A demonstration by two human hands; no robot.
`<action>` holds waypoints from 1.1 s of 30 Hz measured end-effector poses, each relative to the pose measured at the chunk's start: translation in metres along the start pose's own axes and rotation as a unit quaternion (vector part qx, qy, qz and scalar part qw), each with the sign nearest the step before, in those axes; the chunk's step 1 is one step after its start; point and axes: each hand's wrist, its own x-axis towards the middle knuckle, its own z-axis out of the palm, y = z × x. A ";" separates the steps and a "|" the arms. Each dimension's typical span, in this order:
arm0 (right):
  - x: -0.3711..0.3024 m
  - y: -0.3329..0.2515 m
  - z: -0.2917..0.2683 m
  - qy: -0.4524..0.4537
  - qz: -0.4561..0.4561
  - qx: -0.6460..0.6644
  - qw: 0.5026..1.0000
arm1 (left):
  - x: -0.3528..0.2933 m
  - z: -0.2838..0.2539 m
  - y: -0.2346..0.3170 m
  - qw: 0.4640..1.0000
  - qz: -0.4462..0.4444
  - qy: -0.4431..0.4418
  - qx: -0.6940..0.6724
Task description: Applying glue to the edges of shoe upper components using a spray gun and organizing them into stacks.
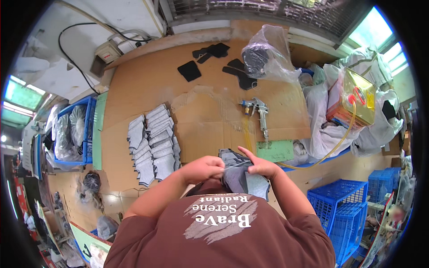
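At the table's near edge, close to my body, I have a stack of grey cut pieces (pixel 240 175) with dark edges. My left hand (pixel 206 169) is closed in a pinch at the stack's left side. A thin pale strand (pixel 233 165) runs from its fingertips across the stack toward my right hand. On the right side, my right hand (pixel 260 165) grips the stack, thumb on top and index finger stretched out forward. More grey cut pieces (pixel 156 138) lie to the left on the cardboard, overlapping in two rows.
A spray gun (pixel 258 114) with a yellow hose lies right of centre. Black pieces (pixel 189 71) and a clear plastic bag (pixel 267 51) lie at the back. A metal can (pixel 351 98) stands among bags at the right. Blue crates (pixel 337 196) stand lower right; another blue crate (pixel 90 129) is left.
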 end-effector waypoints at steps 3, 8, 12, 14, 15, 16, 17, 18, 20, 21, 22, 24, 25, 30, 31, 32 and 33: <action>0.007 -0.030 0.014 0.008 0.031 -0.002 0.999 | -0.013 -0.030 0.011 0.993 -0.049 0.040 0.097; 0.024 -0.049 0.018 -0.070 0.009 -0.020 0.997 | 0.003 -0.054 -0.025 0.978 0.032 -0.014 -0.204; 0.025 -0.056 0.020 -0.088 -0.009 0.000 0.996 | 0.013 -0.055 -0.024 0.887 0.147 0.075 -0.431; 0.029 -0.061 0.021 -0.098 -0.029 -0.049 0.994 | 0.026 -0.071 -0.021 0.856 0.120 0.109 -0.491; 0.032 -0.063 0.021 -0.105 -0.053 -0.096 0.988 | 0.030 -0.076 -0.020 0.822 0.090 0.142 -0.545; 0.034 -0.068 0.024 -0.108 -0.052 -0.097 0.988 | 0.036 -0.075 -0.018 0.832 0.071 0.181 -0.519; 0.035 -0.076 0.028 -0.117 -0.051 -0.109 0.986 | 0.041 -0.074 -0.015 0.831 0.073 0.183 -0.520; 0.036 -0.082 0.030 -0.127 -0.051 -0.122 0.983 | 0.045 -0.073 -0.012 0.860 0.068 0.221 -0.455; 0.033 -0.085 0.028 -0.118 -0.050 -0.131 0.983 | 0.045 -0.070 -0.006 0.882 0.106 0.252 -0.383; 0.031 -0.085 0.027 -0.110 -0.049 -0.139 0.983 | 0.046 -0.073 -0.009 0.882 0.107 0.252 -0.384; 0.029 -0.083 0.024 -0.110 -0.049 -0.140 0.983 | 0.045 -0.079 -0.016 0.829 0.128 0.249 -0.484; 0.022 -0.074 0.017 -0.057 -0.082 -0.171 0.980 | 0.041 -0.084 -0.030 0.762 0.107 0.282 -0.573; 0.017 -0.070 0.016 -0.057 -0.081 -0.172 0.980 | 0.035 -0.080 -0.038 0.836 0.064 0.257 -0.481; -0.004 -0.048 0.004 0.037 -0.047 -0.005 0.998 | 0.014 -0.042 -0.073 0.948 -0.137 0.217 -0.186; -0.006 -0.042 0.001 0.051 -0.044 0.020 0.998 | 0.014 -0.040 -0.076 0.958 -0.153 0.223 -0.093; -0.010 -0.038 -0.001 0.048 -0.044 0.019 0.998 | 0.014 -0.038 -0.078 0.958 -0.152 0.226 -0.095; -0.013 -0.035 -0.002 0.052 -0.038 0.022 0.998 | 0.016 -0.035 -0.079 0.966 -0.120 0.157 -0.165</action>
